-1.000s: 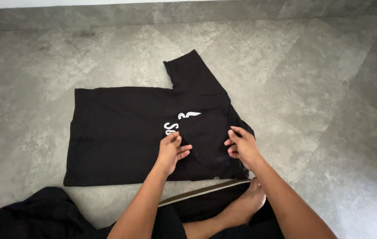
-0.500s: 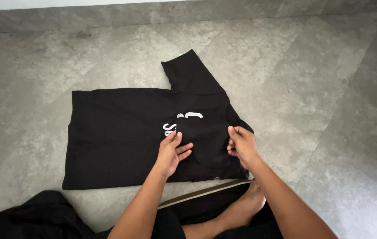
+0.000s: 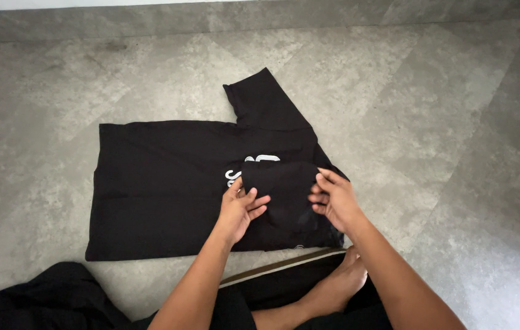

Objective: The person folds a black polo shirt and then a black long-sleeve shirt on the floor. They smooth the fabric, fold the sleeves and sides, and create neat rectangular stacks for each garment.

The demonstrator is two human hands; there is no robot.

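A black T-shirt [image 3: 162,183] with a white print lies flat on the grey floor, one sleeve [image 3: 263,101] sticking out toward the far side. My left hand [image 3: 240,206] and my right hand [image 3: 333,198] each pinch an edge of the near sleeve [image 3: 284,189], which is folded inward over the print and hides part of it. Both hands rest on the shirt's right half, about a sleeve's width apart.
The floor is grey stone-look tile [image 3: 443,122], with a wall base along the far edge. My bare foot [image 3: 333,287] and dark trousers with a pale stripe [image 3: 284,269] lie just below the shirt. Another dark cloth [image 3: 40,299] sits at the lower left.
The near sleeve has been drawn further inward over the white print, covering more of it. Both hands shifted slightly toward the shirt's middle.
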